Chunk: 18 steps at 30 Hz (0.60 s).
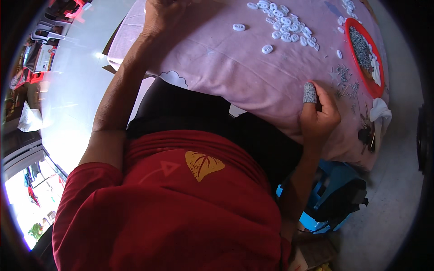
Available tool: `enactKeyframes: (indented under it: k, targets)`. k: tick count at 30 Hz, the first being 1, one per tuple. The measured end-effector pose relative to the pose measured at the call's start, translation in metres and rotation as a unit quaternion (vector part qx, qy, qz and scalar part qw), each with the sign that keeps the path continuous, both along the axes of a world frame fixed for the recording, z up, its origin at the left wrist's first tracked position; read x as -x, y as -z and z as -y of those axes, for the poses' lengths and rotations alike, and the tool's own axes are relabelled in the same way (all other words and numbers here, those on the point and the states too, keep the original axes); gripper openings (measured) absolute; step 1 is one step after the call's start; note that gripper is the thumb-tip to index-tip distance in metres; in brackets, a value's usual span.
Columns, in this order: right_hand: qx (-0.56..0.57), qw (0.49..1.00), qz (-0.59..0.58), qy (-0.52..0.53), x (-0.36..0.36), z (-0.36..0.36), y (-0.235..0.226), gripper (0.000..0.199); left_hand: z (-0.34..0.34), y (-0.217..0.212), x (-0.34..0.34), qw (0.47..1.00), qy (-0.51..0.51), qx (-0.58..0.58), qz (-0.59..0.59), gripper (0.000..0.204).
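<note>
My left hand [163,10] reaches to the far edge of the view over the pink cloth. Its fingers are cut off there, so what it holds, if anything, is hidden. Closer to me, at the right, my right hand [322,113] is closed, its fingers curled in and its thumb wrapped in a grey speckled covering. Whether something small sits in its grip I cannot make out. Just beyond it lie loose grey screws or nails [346,86]. A pile of small white oval plastic pieces with holes [285,25] is spread farther off, two of them [267,49] lying apart.
A red tray [381,81] at the right holds grey metal fasteners and white pieces. Beside it are a white cloth [380,109] and dark-handled tools [365,134] at the table's edge. A blue and black bag-like object [334,194] stands below. Chairs [47,34] are at the far left.
</note>
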State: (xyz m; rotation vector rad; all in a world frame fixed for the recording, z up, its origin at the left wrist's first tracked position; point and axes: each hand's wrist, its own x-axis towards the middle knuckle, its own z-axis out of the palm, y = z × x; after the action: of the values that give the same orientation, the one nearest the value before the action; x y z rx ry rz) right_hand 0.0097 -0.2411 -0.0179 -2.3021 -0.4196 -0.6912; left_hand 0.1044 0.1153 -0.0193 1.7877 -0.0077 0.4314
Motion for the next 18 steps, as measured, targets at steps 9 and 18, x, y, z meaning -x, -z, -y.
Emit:
enactKeyframes:
  k: [9, 18]
  targets:
    - [-0.009, 1.000, -0.011, 0.008, 0.002, -0.001, -0.001, 0.014, 0.013, -0.007, 0.007, 0.981, -0.073, -0.176, 0.047, 0.014]
    - [-0.027, 1.000, -0.013, 0.000, 0.003, -0.001, -0.002, 0.014, 0.014, -0.003, 0.008, 0.961, -0.092, -0.238, 0.108, 0.016]
